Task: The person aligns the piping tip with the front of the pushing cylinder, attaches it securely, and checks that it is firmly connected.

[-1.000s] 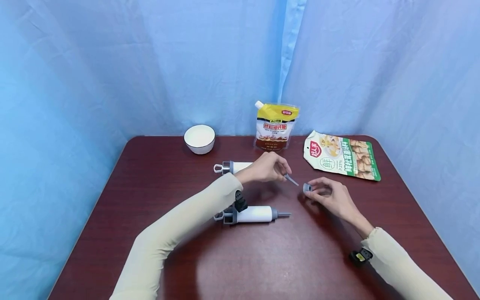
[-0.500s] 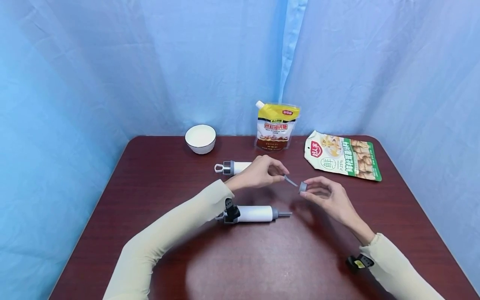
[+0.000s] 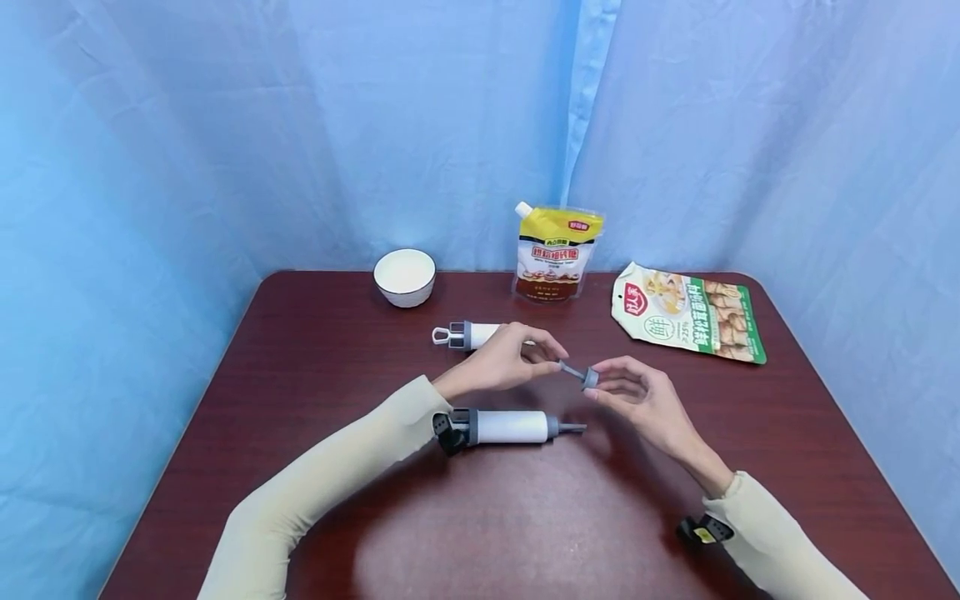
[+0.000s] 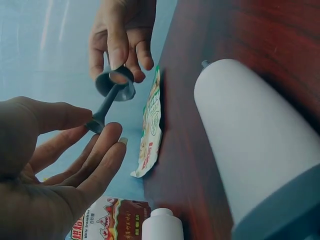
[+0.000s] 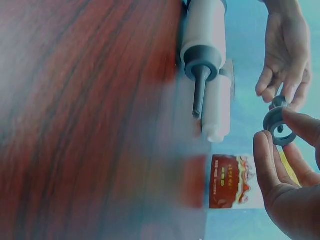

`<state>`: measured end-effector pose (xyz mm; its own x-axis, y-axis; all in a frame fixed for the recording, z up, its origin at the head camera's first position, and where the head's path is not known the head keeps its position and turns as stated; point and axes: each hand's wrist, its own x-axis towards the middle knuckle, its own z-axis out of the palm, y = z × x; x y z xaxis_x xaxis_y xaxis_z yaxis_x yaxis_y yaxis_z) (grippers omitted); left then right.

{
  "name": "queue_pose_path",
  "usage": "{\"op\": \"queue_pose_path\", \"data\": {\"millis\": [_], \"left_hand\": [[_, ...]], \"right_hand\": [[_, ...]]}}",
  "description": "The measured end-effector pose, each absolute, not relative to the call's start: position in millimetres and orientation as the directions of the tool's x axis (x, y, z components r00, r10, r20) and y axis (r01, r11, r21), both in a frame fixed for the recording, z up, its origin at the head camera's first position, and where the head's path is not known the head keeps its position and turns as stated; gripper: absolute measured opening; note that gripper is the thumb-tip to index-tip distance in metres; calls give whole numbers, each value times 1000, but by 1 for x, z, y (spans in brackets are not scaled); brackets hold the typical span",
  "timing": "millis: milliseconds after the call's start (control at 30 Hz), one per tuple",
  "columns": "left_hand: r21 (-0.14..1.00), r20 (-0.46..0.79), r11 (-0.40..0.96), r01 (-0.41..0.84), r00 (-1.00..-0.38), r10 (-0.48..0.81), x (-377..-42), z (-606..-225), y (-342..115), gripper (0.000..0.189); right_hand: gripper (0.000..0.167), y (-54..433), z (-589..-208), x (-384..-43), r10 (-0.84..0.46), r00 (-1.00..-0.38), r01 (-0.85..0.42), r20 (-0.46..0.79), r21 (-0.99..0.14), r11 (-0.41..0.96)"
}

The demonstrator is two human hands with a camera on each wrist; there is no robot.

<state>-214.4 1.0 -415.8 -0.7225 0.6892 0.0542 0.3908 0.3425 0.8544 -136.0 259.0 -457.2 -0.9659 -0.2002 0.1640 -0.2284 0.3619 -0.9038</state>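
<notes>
Between thumb and fingertips my left hand [image 3: 506,358] pinches a small grey nozzle [image 3: 572,370] by its wider end. The nozzle's thin end points right, into the opening of a grey ring-shaped cap [image 3: 591,378]. My right hand [image 3: 648,402] pinches that cap by its rim. In the left wrist view the nozzle [image 4: 105,107] reaches the cap [image 4: 103,84]; how deep it sits I cannot tell. Below the left hand lies a white syringe-like tube with a grey nozzle [image 3: 513,427]. Another white tube [image 3: 483,335] lies behind the left hand, its right end hidden.
A white bowl [image 3: 405,292] stands at the back left of the dark red table [image 3: 480,517]. A yellow, white and brown spouted pouch [image 3: 557,254] stands upright at the back. A green and white food packet [image 3: 686,315] lies at the back right. Blue curtains [image 3: 420,133] surround the table.
My right hand has moved left with the cap, towards the left hand. The left hand has shifted slightly left and down, and nozzle and cap, apart before, now meet.
</notes>
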Motion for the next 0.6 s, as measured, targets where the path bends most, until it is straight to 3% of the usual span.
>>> {"op": "queue_pose_path", "data": {"millis": [300, 600], "left_hand": [[883, 58, 295, 366, -708, 704, -204, -421, -1, 24], [917, 40, 259, 302, -719, 694, -200, -422, -2, 19]], "right_hand": [[33, 246, -459, -136, -224, -961, -229, 163, -924, 307], [34, 234, -454, -138, -239, -959, -215, 152, -940, 265]]}}
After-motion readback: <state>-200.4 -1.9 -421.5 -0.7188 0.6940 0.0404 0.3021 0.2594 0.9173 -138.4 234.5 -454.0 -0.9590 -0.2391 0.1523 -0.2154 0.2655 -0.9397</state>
